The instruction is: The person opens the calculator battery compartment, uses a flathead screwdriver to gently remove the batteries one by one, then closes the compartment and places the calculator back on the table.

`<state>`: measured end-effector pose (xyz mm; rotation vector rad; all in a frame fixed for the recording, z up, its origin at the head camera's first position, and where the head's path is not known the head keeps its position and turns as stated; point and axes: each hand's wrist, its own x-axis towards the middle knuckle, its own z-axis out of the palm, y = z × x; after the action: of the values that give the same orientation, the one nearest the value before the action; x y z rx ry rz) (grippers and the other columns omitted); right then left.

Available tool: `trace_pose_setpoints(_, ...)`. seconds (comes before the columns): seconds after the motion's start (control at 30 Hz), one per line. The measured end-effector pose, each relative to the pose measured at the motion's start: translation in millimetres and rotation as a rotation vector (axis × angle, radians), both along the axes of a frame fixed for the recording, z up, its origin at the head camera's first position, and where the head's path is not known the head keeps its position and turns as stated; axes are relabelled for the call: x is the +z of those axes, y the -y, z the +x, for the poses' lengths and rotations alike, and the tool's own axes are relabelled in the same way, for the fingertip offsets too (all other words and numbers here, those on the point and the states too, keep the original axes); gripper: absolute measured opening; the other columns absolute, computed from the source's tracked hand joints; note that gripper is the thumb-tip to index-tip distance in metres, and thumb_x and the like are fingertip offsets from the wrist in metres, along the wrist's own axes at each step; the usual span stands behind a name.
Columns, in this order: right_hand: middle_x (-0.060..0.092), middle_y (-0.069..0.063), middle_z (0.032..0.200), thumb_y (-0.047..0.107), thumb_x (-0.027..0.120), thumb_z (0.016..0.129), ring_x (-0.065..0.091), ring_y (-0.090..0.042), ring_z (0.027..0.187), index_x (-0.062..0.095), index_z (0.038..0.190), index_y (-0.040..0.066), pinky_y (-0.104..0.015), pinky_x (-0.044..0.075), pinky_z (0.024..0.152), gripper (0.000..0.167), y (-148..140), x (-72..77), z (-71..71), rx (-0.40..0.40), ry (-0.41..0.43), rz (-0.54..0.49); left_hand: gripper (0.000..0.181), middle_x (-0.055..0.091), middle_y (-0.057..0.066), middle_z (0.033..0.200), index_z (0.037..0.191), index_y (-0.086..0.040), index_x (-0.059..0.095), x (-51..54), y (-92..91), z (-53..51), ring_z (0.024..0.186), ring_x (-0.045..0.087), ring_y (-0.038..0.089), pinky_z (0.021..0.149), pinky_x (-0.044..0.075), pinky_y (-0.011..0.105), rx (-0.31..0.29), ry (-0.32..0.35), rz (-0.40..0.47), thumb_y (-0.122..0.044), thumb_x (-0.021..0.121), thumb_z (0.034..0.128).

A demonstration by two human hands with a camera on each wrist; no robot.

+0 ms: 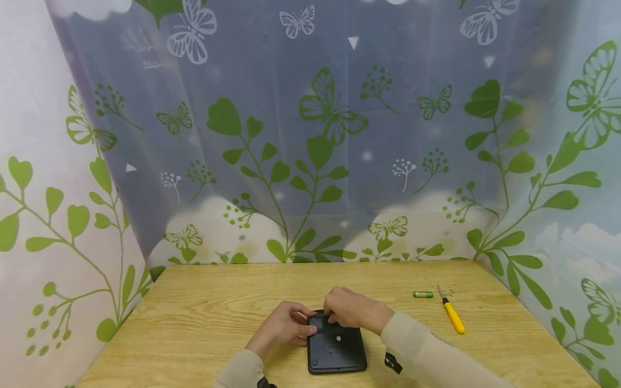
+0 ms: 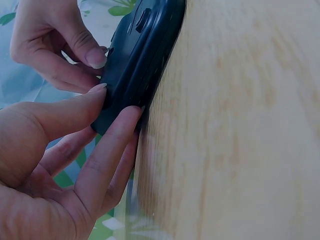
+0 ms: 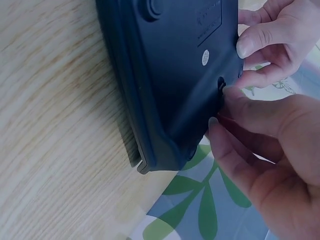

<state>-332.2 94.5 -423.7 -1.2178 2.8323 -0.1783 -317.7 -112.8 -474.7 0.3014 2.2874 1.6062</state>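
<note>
A black calculator (image 1: pixel 339 355) lies back side up at the table's front; its round foot (image 3: pixel 150 7), white sticker (image 3: pixel 205 57) and printed label show in the right wrist view. My left hand (image 1: pixel 286 326) grips its left edge near the far corner, thumb on the back and fingers along the side. At the far end, my right hand (image 1: pixel 351 307) has curled fingers over the back. In the right wrist view, the thumb and forefinger of this hand (image 3: pixel 285 145) pinch at the edge beside a small dark slot (image 3: pixel 221 83). Whatever lies between those fingertips is hidden.
To the right on the wooden table (image 1: pixel 218 291) lie a green battery (image 1: pixel 423 295) and a yellow-handled tool (image 1: pixel 454 317) with a slim metal tip. Tiny bits (image 1: pixel 449 292) are scattered by that tip. A patterned curtain (image 1: pixel 310 161) hangs behind the table.
</note>
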Motion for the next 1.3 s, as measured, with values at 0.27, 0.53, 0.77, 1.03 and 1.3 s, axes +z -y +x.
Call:
trace_pose_setpoints(0.27, 0.077, 0.001, 0.085, 0.009, 0.081, 0.088, 0.062, -0.001, 0.069, 0.082, 0.092, 0.010, -0.014, 0.049, 0.059, 0.004, -1.7, -0.7, -2.6, 0.012, 0.026, 0.013, 0.036, 0.066, 0.016, 0.100, 0.123, -0.001, 0.072, 0.4, -0.3, 0.0, 0.076, 0.071, 0.019, 0.068, 0.068, 0.037, -0.004, 0.001, 0.003, 0.000, 0.080, 0.0871)
trace_pose_setpoints(0.53, 0.079, -0.001, 0.092, 0.010, 0.083, 0.087, 0.071, -0.007, 0.080, 0.083, 0.095, 0.011, -0.016, 0.057, 0.065, 0.007, -2.4, -0.6, -1.0, 0.011, 0.015, 0.023, 0.036, 0.065, 0.016, 0.100, 0.122, 0.000, 0.072, 0.1, 0.0, -0.2, 0.077, 0.071, 0.019, 0.068, 0.068, 0.037, 0.000, -0.003, 0.009, 0.001, 0.081, 0.0864)
trace_pose_setpoints(0.77, 0.080, -0.003, 0.097, 0.011, 0.083, 0.087, 0.074, -0.010, 0.085, 0.084, 0.098, 0.011, -0.016, 0.060, 0.068, 0.011, -1.7, -0.9, -1.5, 0.001, 0.010, 0.031, 0.036, 0.066, 0.017, 0.100, 0.122, 0.000, 0.072, 0.9, -0.2, 0.9, 0.076, 0.071, 0.019, 0.068, 0.068, 0.037, 0.003, -0.008, 0.010, 0.002, 0.080, 0.0863)
trace_pose_setpoints(1.03, 0.080, -0.003, 0.096, 0.008, 0.082, 0.088, 0.073, -0.009, 0.083, 0.083, 0.098, 0.010, -0.016, 0.058, 0.066, 0.011, -3.7, -2.4, 0.1, -0.004, 0.040, -0.012, 0.037, 0.066, 0.016, 0.099, 0.122, 0.000, 0.072, -0.2, 0.2, 1.2, 0.076, 0.072, 0.019, 0.067, 0.068, 0.037, 0.001, -0.010, 0.004, 0.001, 0.081, 0.0862)
trace_pose_setpoints(1.3, 0.080, -0.003, 0.098, 0.010, 0.082, 0.088, 0.072, -0.008, 0.084, 0.083, 0.100, 0.009, -0.017, 0.058, 0.068, 0.012, -7.2, -0.6, -1.5, 0.008, 0.045, -0.036, 0.037, 0.066, 0.016, 0.100, 0.122, -0.001, 0.072, -0.4, -0.4, -0.2, 0.075, 0.072, 0.019, 0.067, 0.068, 0.036, -0.005, -0.015, 0.003, 0.001, 0.081, 0.0867)
